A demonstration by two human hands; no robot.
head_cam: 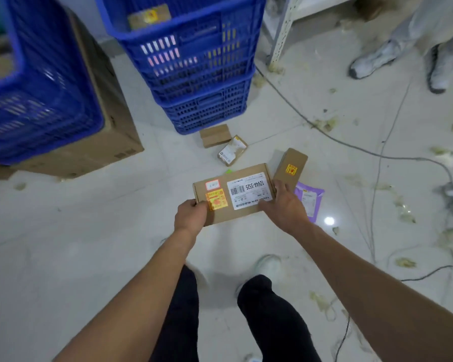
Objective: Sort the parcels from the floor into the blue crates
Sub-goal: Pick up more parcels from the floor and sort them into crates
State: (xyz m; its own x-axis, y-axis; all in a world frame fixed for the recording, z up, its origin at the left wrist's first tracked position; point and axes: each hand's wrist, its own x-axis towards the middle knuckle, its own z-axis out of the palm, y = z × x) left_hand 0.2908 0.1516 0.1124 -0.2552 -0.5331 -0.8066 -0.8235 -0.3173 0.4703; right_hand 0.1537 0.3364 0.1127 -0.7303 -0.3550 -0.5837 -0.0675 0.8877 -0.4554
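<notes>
Gripping the flat parcel [236, 192] by its short ends, left hand [191, 214] and right hand [285, 205] each clasp one side — long axis crosswise, low near the floor [89, 244], blue crates [194, 61] ahead-left

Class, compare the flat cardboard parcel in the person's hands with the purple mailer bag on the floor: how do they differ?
The flat cardboard parcel is a brown, rigid box; the purple mailer bag is a soft pouch. The left hand and right hand hold the parcel; the bag lies on the floor. Both carry white labels.
</notes>
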